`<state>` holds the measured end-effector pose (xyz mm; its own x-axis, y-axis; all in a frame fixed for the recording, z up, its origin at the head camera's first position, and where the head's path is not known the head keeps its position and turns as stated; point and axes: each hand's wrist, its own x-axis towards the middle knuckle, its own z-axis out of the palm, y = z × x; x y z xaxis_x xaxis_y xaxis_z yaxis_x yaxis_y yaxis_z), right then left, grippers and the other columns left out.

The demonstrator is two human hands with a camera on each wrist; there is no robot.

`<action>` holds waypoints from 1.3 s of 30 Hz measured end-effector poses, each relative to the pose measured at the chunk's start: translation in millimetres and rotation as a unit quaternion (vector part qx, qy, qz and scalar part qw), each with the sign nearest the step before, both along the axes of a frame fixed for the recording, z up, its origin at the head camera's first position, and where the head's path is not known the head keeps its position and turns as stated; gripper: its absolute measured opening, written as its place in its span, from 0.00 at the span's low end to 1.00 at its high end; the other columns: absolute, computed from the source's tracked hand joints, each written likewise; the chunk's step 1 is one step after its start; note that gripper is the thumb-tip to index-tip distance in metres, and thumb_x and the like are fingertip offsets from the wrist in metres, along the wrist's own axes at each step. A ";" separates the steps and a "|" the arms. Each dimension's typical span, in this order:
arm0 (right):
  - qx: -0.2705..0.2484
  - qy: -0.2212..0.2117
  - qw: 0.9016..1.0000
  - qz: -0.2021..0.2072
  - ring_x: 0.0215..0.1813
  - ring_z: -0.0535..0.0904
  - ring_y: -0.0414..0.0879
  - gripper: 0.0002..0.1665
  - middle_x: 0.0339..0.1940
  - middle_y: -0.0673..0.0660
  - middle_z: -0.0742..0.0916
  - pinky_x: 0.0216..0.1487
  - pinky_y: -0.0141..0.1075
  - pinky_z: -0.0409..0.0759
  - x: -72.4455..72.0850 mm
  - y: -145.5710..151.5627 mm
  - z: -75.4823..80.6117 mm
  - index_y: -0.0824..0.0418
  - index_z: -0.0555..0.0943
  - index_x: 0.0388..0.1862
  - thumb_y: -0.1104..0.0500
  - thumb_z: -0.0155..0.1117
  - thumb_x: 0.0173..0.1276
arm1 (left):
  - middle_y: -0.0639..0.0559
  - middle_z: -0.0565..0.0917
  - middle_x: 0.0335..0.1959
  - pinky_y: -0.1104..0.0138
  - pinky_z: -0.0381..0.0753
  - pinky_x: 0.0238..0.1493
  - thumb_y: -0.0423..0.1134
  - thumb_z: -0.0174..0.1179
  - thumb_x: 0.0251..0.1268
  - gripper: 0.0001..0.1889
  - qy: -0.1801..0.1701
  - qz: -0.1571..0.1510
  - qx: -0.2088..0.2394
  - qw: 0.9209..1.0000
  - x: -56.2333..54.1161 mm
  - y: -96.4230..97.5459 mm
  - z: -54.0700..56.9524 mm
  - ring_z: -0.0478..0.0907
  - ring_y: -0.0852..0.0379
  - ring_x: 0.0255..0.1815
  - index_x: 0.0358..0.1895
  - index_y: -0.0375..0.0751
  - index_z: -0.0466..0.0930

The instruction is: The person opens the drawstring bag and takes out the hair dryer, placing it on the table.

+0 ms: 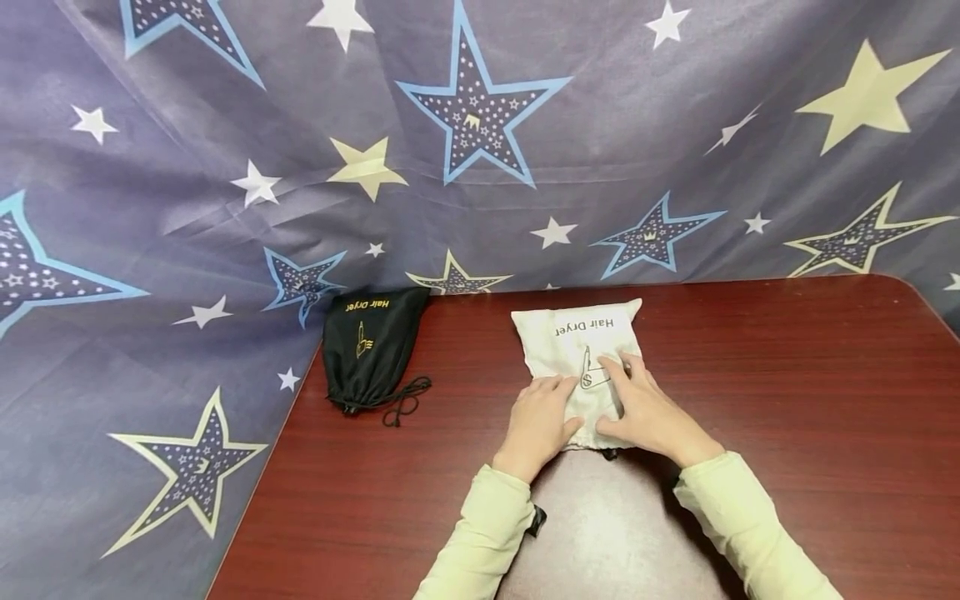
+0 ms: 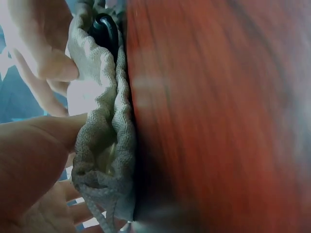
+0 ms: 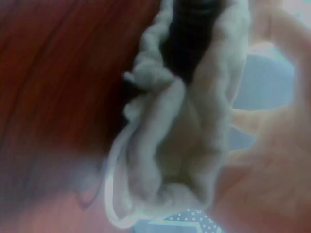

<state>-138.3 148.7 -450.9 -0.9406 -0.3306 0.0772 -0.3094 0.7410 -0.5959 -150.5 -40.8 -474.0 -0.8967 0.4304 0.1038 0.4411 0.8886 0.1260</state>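
Note:
A white drawstring bag [image 1: 543, 342] printed "Hair Dryer" lies flat on the table, its mouth toward the person. My left hand [image 1: 534, 423] rests on the bag's left side near the mouth. On the right side, my right hand [image 1: 651, 414] touches the cloth with fingers spread. The gathered mouth gapes in both wrist views. Inside it shows a black part [image 2: 103, 33], which looks ridged in the right wrist view; most of that thing is hidden. The bag's pale cord [image 3: 112, 179] hangs in a loop at one corner.
A black drawstring bag [image 1: 378, 350], also printed "Hair Dryer", lies at the table's far left corner with its cord loose. The dark red wooden table [image 1: 810, 400] ends against a star-patterned cloth [image 1: 300, 108] at the back and left.

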 end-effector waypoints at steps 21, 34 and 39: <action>0.016 0.014 0.999 0.044 0.71 0.61 0.73 0.56 0.72 0.77 0.61 0.60 0.59 0.73 -5.3 26.7 -2.6 0.68 0.60 0.74 0.66 0.69 0.43 | 0.55 0.82 0.54 0.62 0.77 0.53 0.58 0.67 0.59 0.28 0.050 0.037 -0.043 0.997 19.5 34.2 1.2 0.78 0.55 0.55 0.62 0.55 0.77; 0.039 0.031 0.997 0.056 0.69 0.66 0.72 0.53 0.74 0.74 0.63 0.45 0.55 0.77 -6.4 46.3 -2.5 0.63 0.64 0.75 0.69 0.65 0.43 | 0.56 0.83 0.49 0.65 0.78 0.46 0.60 0.65 0.60 0.28 0.057 0.042 -0.078 0.994 31.2 51.4 5.6 0.79 0.56 0.48 0.62 0.56 0.77; 0.043 0.054 0.996 0.053 0.69 0.66 0.71 0.52 0.73 0.75 0.63 0.46 0.52 0.79 -0.9 45.6 -2.9 0.64 0.63 0.75 0.70 0.64 0.46 | 0.57 0.84 0.52 0.63 0.82 0.44 0.55 0.65 0.62 0.23 0.029 0.025 -0.013 0.999 30.6 39.6 10.8 0.81 0.56 0.50 0.59 0.55 0.80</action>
